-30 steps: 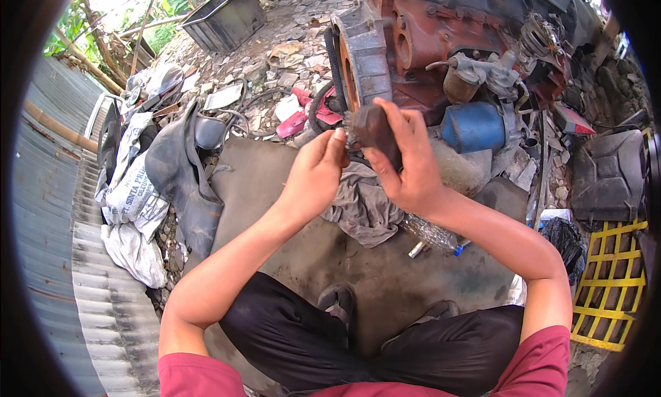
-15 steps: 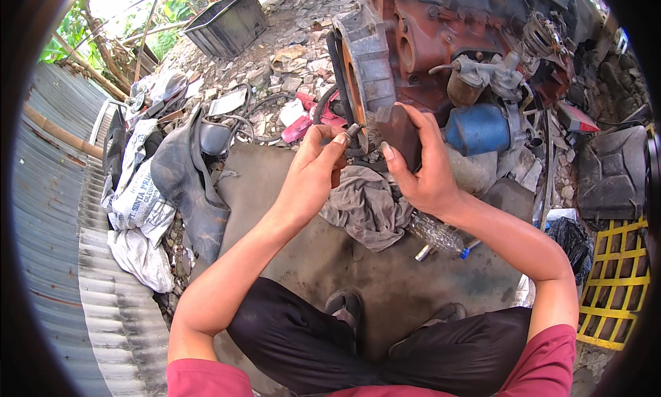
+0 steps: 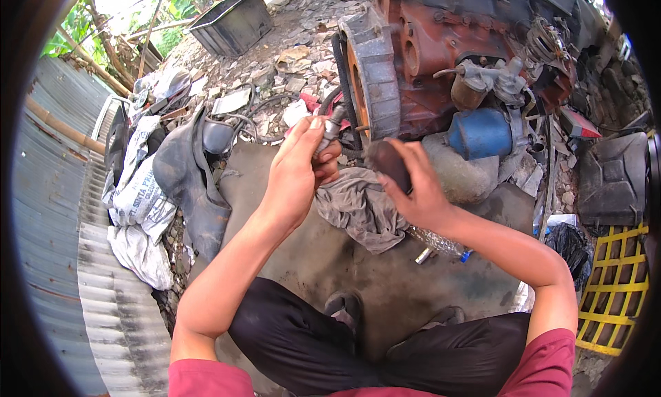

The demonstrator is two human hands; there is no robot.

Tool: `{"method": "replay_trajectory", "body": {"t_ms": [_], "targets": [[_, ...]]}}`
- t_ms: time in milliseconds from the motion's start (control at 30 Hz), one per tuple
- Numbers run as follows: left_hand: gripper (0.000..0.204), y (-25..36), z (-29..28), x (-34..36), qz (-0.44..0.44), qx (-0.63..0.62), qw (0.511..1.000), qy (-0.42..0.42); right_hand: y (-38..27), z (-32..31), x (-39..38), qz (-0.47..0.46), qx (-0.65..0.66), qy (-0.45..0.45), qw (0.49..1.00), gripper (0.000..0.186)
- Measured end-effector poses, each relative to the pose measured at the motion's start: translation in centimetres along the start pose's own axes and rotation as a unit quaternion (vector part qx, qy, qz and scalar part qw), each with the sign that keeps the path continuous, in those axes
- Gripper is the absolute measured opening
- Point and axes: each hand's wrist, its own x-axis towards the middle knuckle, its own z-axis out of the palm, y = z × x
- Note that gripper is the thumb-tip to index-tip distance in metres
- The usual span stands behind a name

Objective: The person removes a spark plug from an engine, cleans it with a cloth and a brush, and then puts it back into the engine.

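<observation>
My left hand (image 3: pixel 297 166) is closed around a small grey cylindrical metal part (image 3: pixel 330 127), its tip poking up past my thumb. To its right, my right hand (image 3: pixel 416 190) grips a dark brown brush (image 3: pixel 390 164) with short bristles, held apart from the part. Below both lies a crumpled grey rag (image 3: pixel 361 218) on a dirty grey mat (image 3: pixel 303 269). Just behind are a grey metal housing (image 3: pixel 372 73) on a rusty red engine block (image 3: pixel 441 35) and a blue cylinder (image 3: pixel 480 133).
A dark rubber piece (image 3: pixel 186 183) and white sacks (image 3: pixel 138 252) lie left, beside corrugated sheeting (image 3: pixel 62 211). Black plastic crate (image 3: pixel 231 25) stands on rubble behind. A yellow plastic grid (image 3: pixel 613 280), black container (image 3: pixel 609 176) and crumpled plastic bottle (image 3: pixel 444 244) are rightward.
My left hand has moved left with the metal part, now angled more upright. My right hand has shifted down with the brush, opening a gap between the two.
</observation>
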Motion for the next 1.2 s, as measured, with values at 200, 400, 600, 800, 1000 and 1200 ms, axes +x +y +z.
{"method": "replay_trajectory", "body": {"t_ms": [200,400,600,800,1000,1200], "targets": [[0.019,-1.4,0.0,0.8,0.002,0.097,0.995,-0.029,-2.7,-2.3,3.2,-0.079,0.058,0.092,0.991,0.056],[0.018,-2.0,0.2,0.7,0.047,0.147,0.987,-0.046,-3.6,-3.1,3.3,-0.083,0.053,0.064,0.993,0.054],[0.020,-2.0,1.2,0.2,0.120,0.216,0.969,-0.020,-3.3,-2.6,2.8,-0.030,0.118,0.055,0.991,0.052],[0.023,-1.9,1.6,-0.1,0.172,0.280,0.944,-0.015,-3.8,-2.2,2.8,-0.014,0.197,0.069,0.978,0.048],[0.027,-2.1,1.7,0.1,0.174,0.272,0.947,-0.001,-4.2,-2.3,2.6,0.051,0.244,0.056,0.967,0.051],[0.027,-1.9,1.6,-0.1,0.194,0.303,0.933,0.000,-4.9,-2.4,2.8,0.076,0.264,0.040,0.961,0.051]]}}
